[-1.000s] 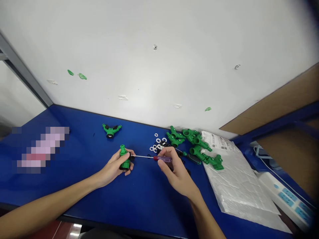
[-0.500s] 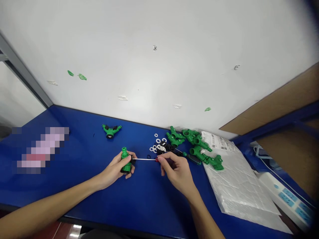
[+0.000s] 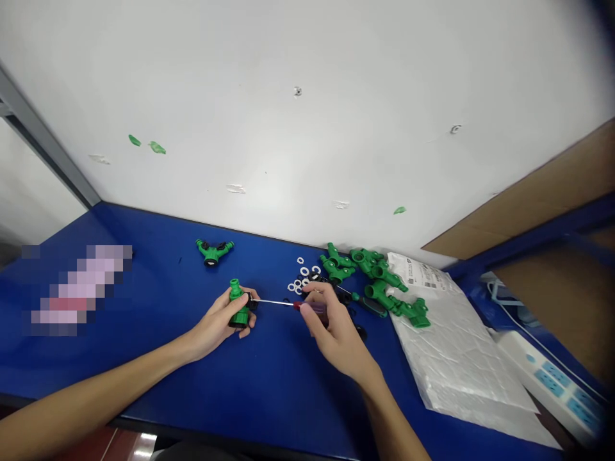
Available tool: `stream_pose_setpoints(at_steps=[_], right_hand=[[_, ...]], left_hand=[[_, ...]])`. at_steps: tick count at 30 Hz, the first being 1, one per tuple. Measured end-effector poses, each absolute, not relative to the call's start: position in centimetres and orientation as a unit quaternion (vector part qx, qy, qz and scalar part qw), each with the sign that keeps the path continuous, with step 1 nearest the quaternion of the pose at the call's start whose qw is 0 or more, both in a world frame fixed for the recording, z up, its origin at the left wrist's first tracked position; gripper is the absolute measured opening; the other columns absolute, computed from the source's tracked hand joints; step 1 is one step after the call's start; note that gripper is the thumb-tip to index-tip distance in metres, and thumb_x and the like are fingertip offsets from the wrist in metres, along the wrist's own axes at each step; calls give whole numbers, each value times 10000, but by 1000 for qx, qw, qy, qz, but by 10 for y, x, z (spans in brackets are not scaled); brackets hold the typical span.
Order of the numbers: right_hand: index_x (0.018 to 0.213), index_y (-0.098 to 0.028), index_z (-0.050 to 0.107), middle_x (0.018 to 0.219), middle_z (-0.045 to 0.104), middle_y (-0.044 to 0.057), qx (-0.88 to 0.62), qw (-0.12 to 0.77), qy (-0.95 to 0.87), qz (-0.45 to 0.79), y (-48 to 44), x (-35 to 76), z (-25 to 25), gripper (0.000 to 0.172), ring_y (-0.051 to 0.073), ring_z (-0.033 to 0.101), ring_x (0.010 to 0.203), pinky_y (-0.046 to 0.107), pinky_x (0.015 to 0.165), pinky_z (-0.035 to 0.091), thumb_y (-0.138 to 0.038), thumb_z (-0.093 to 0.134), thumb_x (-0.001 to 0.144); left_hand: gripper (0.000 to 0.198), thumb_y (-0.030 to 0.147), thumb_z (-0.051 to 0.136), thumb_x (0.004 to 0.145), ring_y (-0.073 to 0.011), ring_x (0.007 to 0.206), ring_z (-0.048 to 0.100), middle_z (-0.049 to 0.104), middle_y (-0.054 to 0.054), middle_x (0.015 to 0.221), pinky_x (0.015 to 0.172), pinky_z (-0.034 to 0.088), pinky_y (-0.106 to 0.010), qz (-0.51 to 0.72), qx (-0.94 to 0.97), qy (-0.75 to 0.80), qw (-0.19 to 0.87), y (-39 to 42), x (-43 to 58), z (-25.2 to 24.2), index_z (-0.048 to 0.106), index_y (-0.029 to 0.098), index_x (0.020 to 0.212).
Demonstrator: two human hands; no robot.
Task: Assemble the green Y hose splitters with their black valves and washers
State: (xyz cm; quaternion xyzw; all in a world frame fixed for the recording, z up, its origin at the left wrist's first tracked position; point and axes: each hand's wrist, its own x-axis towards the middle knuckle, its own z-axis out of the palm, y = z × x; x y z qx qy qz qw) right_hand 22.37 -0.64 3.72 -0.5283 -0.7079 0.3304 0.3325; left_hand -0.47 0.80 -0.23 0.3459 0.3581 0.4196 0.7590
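My left hand [image 3: 218, 320] is closed around a green hose connector [image 3: 235, 294] with black fittings, its narrow end pointing up. In my right hand [image 3: 334, 326] is a screwdriver [image 3: 276, 303] with a red handle, held level between thumb and fingers. The tip of its metal shaft meets the black fitting on the connector's right side; the exact contact is too small to make out. White ring washers [image 3: 304, 271] and black parts lie just beyond my right hand, which partly hides them.
An assembled green Y-shaped connector [image 3: 214, 254] stands at the back. Several green connector bodies [image 3: 379, 272] lie on the right, near a second screwdriver [image 3: 372, 305]. A white bubble mailer [image 3: 446, 346] and a power strip [image 3: 552, 381] are at far right. A white wall [image 3: 269, 128] rises behind the blue table [image 3: 202, 397].
My left hand and the connector have shifted slightly left and up. The fingers of my right hand have re-wrapped on the screwdriver handle, and the shaft now slopes a little.
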Motion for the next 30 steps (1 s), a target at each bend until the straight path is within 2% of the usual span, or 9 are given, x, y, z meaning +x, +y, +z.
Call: stream_pose_setpoints(at_steps=[2, 4, 8, 13, 16, 18, 23, 27, 30], right_hand=[[1027, -198, 553, 797, 620, 13, -517, 350, -701, 344, -6, 225, 38, 191, 120, 561, 599, 234, 559, 467, -356, 547, 922], [963, -184, 594, 713, 624, 8, -518, 362, -693, 347, -5, 225, 37, 195, 127, 576, 563, 235, 539, 463, -369, 585, 900], [815, -170, 630, 524, 512, -32, -540, 339, -715, 287, -5, 223, 35, 292, 111, 485, 456, 241, 497, 399, -394, 501, 950], [1080, -200, 532, 794, 629, 13, -524, 316, -728, 309, -8, 223, 35, 206, 132, 563, 610, 240, 567, 448, -361, 490, 958], [862, -188, 576, 567, 529, -28, -536, 333, -718, 295, -6, 223, 32, 249, 124, 500, 490, 236, 488, 390, -398, 484, 959], [772, -185, 570, 514, 466, -40, -546, 336, -723, 257, -5, 223, 32, 329, 111, 436, 449, 245, 493, 375, -395, 427, 981], [1026, -206, 533, 802, 617, 12, -529, 336, -718, 304, -6, 223, 34, 182, 129, 553, 604, 246, 576, 456, -366, 517, 943], [830, -192, 587, 541, 494, -39, -539, 353, -713, 278, -7, 222, 33, 247, 115, 467, 452, 247, 490, 391, -385, 492, 953], [969, -192, 572, 678, 588, -5, -532, 338, -732, 258, -8, 222, 32, 192, 128, 531, 539, 252, 552, 429, -339, 449, 975]], left_hand=[[237, 400, 599, 902, -147, 676, 562, 561, -46, 873, 526, 391, -263, 414, 347, 360, 761, 8, -5, -2, 597, 174, 972], [238, 403, 593, 906, -147, 676, 562, 563, -44, 869, 534, 395, -268, 409, 348, 360, 763, 7, -5, -2, 597, 177, 982], [246, 411, 594, 904, -148, 678, 565, 569, -44, 867, 536, 393, -269, 412, 349, 361, 761, 7, -6, -3, 607, 178, 980], [243, 412, 608, 893, -152, 676, 563, 571, -41, 858, 525, 381, -268, 424, 339, 363, 757, 7, -6, -2, 605, 178, 957], [257, 424, 600, 895, -153, 671, 559, 573, -33, 819, 539, 388, -274, 406, 359, 366, 757, 6, -5, -2, 587, 181, 977], [271, 432, 591, 900, -157, 667, 554, 572, -27, 768, 548, 388, -277, 396, 368, 367, 757, 6, -6, -2, 573, 179, 994], [281, 439, 583, 903, -155, 650, 545, 570, -21, 723, 550, 375, -274, 393, 355, 373, 762, 5, -5, 1, 561, 178, 1002], [279, 441, 590, 898, -152, 651, 550, 568, -25, 758, 554, 382, -280, 396, 362, 368, 759, 5, -5, 1, 570, 178, 989], [273, 437, 582, 905, -155, 649, 547, 561, -20, 727, 548, 379, -277, 399, 359, 371, 758, 6, -4, 1, 574, 177, 987]])
